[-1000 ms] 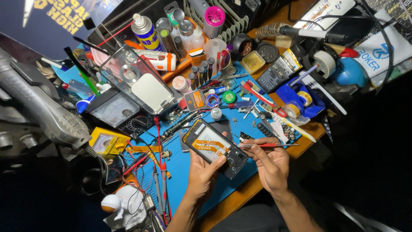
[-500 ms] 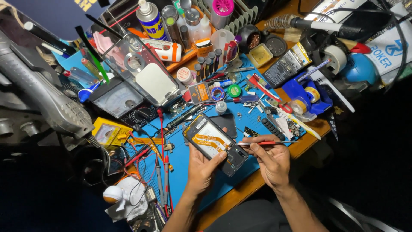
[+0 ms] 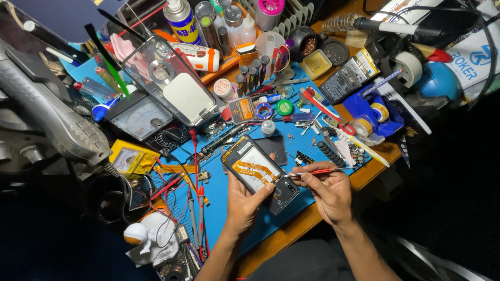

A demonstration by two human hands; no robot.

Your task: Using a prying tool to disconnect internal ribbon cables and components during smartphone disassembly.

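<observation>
An opened smartphone [image 3: 259,172] with its back cover off lies on a blue work mat [image 3: 224,200]; an orange flex cable runs across its dark inside. My left hand [image 3: 242,206] grips the phone's lower left edge, thumb pressed on its inside. My right hand [image 3: 328,192] holds a thin red-handled tool [image 3: 315,171] like a pen, its metal tip touching the phone's lower right part.
The wooden desk [image 3: 291,234] is crowded: a clear tilted case [image 3: 172,86], an analog meter [image 3: 140,117], a yellow tester [image 3: 130,157], red probe leads [image 3: 197,171], a spray can [image 3: 180,21], bottles, tape rolls [image 3: 371,118], a soldering iron [image 3: 396,27], and a grey microscope arm [image 3: 47,112].
The view has shifted slightly, so the desk sits higher in frame. Both hands stay on the phone, with the tool tip still at its lower right part.
</observation>
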